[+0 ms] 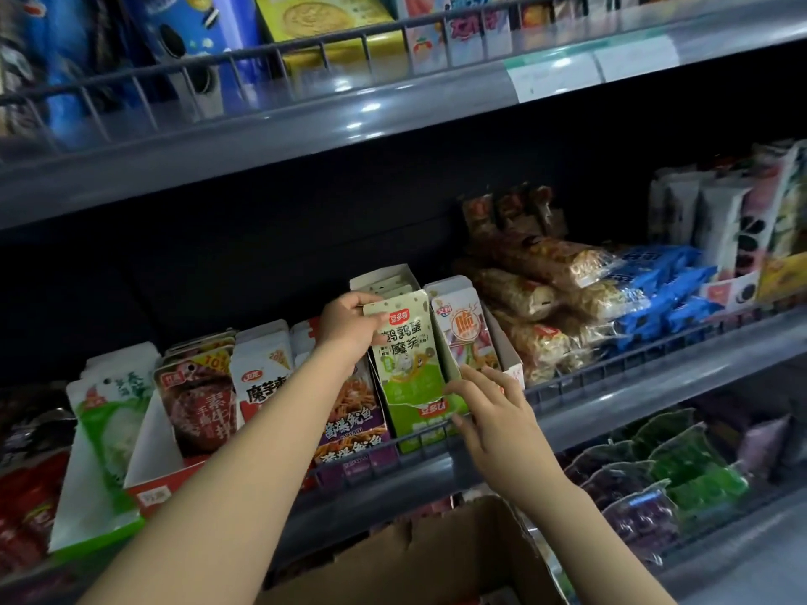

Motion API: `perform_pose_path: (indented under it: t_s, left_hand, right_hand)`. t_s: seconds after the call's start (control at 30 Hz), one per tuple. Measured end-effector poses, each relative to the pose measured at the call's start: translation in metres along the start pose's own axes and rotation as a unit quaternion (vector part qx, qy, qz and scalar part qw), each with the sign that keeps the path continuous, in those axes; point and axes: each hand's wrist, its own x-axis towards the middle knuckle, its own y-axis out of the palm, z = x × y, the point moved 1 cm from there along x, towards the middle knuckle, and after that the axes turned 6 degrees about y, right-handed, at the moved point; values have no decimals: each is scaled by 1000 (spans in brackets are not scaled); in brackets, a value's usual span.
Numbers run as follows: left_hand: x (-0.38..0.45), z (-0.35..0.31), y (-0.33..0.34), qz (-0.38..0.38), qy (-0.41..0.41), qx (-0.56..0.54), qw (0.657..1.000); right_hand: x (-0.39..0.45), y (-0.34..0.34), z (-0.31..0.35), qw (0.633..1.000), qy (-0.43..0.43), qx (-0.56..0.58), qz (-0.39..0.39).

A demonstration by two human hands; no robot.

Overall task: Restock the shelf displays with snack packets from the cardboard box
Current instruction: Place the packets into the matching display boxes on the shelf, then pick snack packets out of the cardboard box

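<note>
At frame centre on the middle shelf [611,399], my left hand [347,331] pinches the green snack packet [404,342] atop its display carton [430,412]; right hand [489,412], fingers spread, steadies the carton, probably touching. A crooked push could buckle it. The cardboard box [415,556] waits at the bottom.

Above the left hand [345,329], blue cookie packs [174,41] and a yellow biscuit box [314,15] stand behind a wire rail [262,52]. White price labels [554,76] sit farther right. Right of the right hand [493,425] lie green and purple bags [655,473].
</note>
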Motion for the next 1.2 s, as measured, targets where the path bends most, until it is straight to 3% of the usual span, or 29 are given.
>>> perform_pose_path:
  t_s: [0.13, 0.5, 0.97, 1.2]
  left_hand:
    - [3, 3, 4, -9, 77, 88, 993]
    - [7, 12, 9, -63, 112, 162, 978]
    - [-47, 14, -5, -52, 177, 94, 978]
    - [-96, 24, -16, -45, 164, 53, 984]
  right_hand:
    - [1, 0, 1, 1000, 0, -1, -9]
    - [-1, -3, 2, 1000, 2, -9, 8]
    - [-5, -9, 5, 999, 7, 1, 42]
    - [-22, -9, 18, 998, -25, 56, 31]
